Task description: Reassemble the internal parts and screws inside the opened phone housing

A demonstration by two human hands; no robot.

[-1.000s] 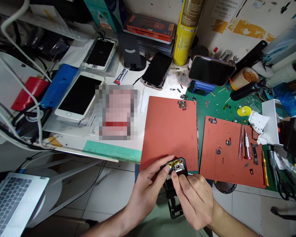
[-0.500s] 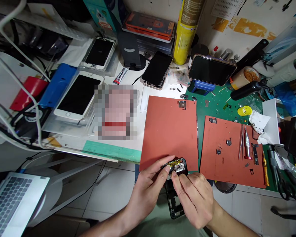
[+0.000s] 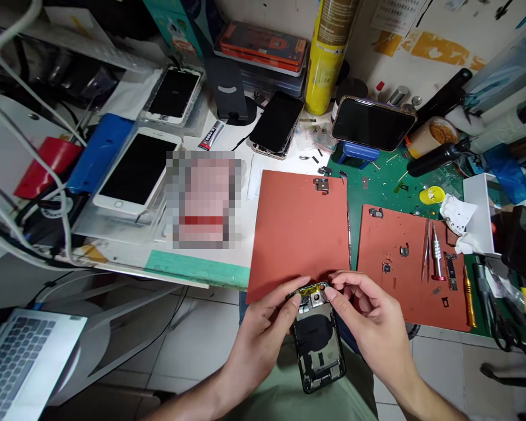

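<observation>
Facing up at me, the opened smartphone housing (image 3: 319,336) is a slim, round-cornered rectangle with a glossy dark rim, a matt black disc set in its dull grey-beige floor, and bright metal with shiny yellow patches around the camera end. Past it lies a flat, smooth, reddish-brown work mat (image 3: 300,228), bare but for a small metallic part (image 3: 321,185) near its far edge; a second mat (image 3: 414,301) of the same colour, to my right, carries slender steel tweezers (image 3: 426,248), a ridged silver screwdriver (image 3: 436,251) and scattered little components. The housing sits between my two hands, clear of the mats' tops, over the soft green cloth (image 3: 284,392) on my lap, its camera end away from me and its lower end tilted slightly to the right. My left hand (image 3: 267,327) is closed on the upper left corner, thumb on the inner face, index finger reaching along the top edge. My right hand (image 3: 372,321) is loosely curled, its thumb tip at the upper right corner and its index fingertip just beside; whether these two pinch the rim, I cannot tell.
</observation>
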